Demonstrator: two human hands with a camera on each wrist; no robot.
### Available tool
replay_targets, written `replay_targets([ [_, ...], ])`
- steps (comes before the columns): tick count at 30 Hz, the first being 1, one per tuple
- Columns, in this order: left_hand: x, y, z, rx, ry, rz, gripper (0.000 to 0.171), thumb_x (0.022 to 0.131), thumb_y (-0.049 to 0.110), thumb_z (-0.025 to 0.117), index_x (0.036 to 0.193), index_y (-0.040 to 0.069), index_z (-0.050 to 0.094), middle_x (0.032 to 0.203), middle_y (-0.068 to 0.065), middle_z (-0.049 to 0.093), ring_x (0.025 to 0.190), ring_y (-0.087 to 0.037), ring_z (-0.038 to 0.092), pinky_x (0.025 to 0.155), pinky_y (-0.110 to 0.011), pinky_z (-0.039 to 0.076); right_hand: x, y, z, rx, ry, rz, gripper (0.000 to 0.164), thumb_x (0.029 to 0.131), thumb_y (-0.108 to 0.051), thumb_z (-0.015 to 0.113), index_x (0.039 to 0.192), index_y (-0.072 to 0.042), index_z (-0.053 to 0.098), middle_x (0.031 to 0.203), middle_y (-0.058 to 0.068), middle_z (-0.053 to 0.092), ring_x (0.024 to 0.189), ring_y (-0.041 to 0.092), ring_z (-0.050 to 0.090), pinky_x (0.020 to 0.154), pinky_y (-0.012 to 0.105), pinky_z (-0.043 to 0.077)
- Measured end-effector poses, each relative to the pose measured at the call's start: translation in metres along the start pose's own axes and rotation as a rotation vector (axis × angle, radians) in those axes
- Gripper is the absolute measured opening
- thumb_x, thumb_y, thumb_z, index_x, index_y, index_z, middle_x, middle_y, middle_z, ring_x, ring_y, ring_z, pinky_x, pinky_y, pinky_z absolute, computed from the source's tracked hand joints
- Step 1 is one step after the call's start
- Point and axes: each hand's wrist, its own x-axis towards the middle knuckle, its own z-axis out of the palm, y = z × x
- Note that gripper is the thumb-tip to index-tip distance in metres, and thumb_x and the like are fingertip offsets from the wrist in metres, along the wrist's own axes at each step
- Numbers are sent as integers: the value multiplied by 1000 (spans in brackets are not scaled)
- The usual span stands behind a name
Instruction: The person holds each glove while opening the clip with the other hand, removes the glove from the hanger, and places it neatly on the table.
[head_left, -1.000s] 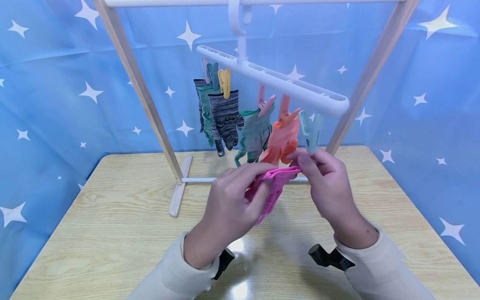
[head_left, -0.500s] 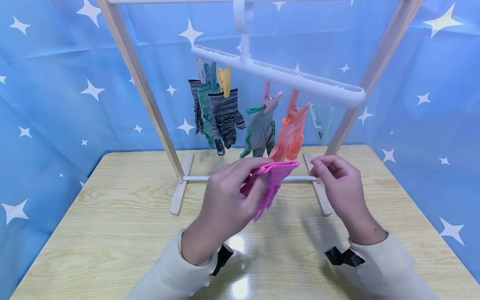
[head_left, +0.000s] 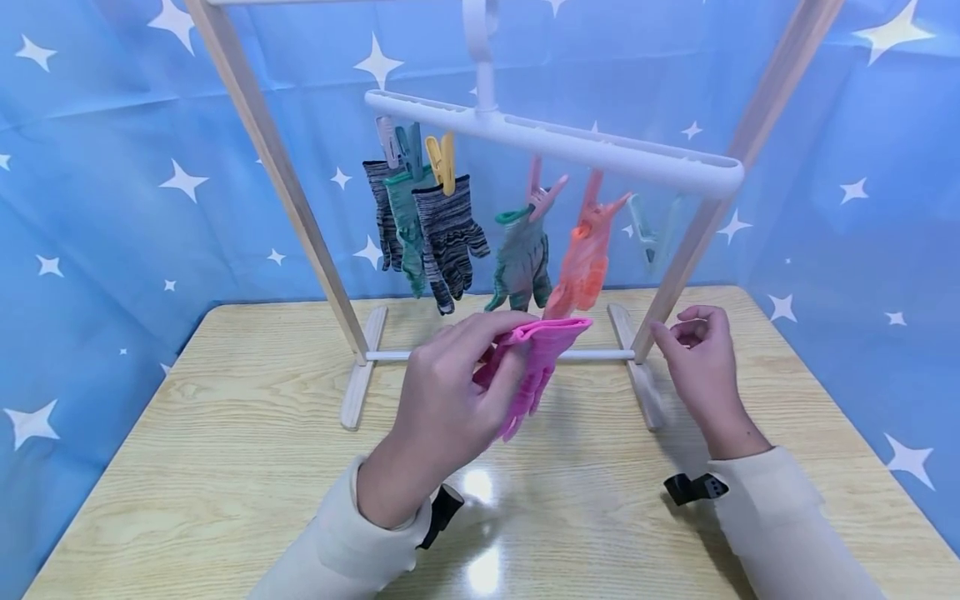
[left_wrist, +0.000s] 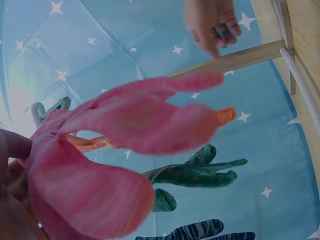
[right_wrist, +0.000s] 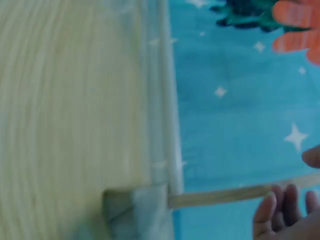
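Note:
In the head view my left hand [head_left: 457,400] pinches a pink glove [head_left: 543,354] by its cuff, fingers of the glove hanging down. The left wrist view shows that pink glove [left_wrist: 145,122] large and close. My right hand [head_left: 701,367] holds nothing, its fingers loosely bent, beside the rack's right post. Above it a pale teal clothespin [head_left: 654,229] hangs from the white hanger [head_left: 600,150] with nothing in it. Just left of that, an orange glove [head_left: 585,262] hangs from a pink clothespin [head_left: 592,200]. A grey-green glove [head_left: 522,258] hangs from another pink clothespin [head_left: 543,196].
On the hanger's left side are two dark striped gloves, the nearer one [head_left: 450,242] under a yellow clothespin [head_left: 441,162], and a green glove [head_left: 407,225] between them. A wooden rack post [head_left: 277,158] stands at left, another [head_left: 750,133] at right, on the wooden table [head_left: 225,467].
My right hand has left the pink glove's cuff and moved right and slightly up. My left hand keeps the glove, shifting a little left. The hanger has turned, its near end swinging right.

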Motion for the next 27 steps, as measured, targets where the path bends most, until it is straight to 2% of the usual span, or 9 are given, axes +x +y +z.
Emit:
replay_targets([
  [5,0,-5,-8,-78,-14,1,17,95,9,64,110,4,70,97,-6,74,66,-8,58,59,-13,49,1,13,-2,-123,-139,51,70,99,-46,57,149,-10,25,100,9,55,82,11,55,66,23,48],
  [7,0,-8,-11,-127,-29,-11,18,95,7,64,110,3,70,97,-7,74,67,-8,57,57,-14,48,2,16,-2,-144,-176,71,75,99,-49,56,154,-9,23,101,14,56,79,13,55,63,25,48],
  [9,0,-10,-14,-203,-53,-37,18,95,5,63,111,3,70,93,-6,72,65,-7,55,54,-15,46,2,18,-2,-156,-196,89,75,98,-52,55,154,-10,27,99,15,55,72,13,54,59,27,47],
  [12,-1,-12,-20,-328,-103,-113,17,95,6,62,111,4,70,86,-3,70,62,-6,52,53,-19,46,1,22,-1,-145,-199,110,68,99,-50,55,150,-10,39,91,14,53,63,13,49,54,28,44],
  [16,-1,-10,-21,-445,-155,-224,17,96,6,62,111,4,69,79,-2,67,60,-7,55,58,-24,51,8,32,-1,-83,-232,133,58,100,-41,58,144,-5,48,82,5,55,63,11,50,56,28,46],
  [21,-1,-9,-20,-475,-185,-276,17,96,7,62,111,4,69,77,-3,65,59,-9,56,59,-26,54,11,40,-1,-17,-297,179,53,101,-35,58,142,-3,48,74,-2,56,60,8,50,54,27,45],
  [27,1,-13,-15,-403,-182,-291,16,96,8,62,111,7,69,71,1,61,55,-8,52,50,-25,49,16,49,-2,13,-355,183,53,102,-33,58,142,-1,47,71,-3,59,59,7,52,53,26,48],
])
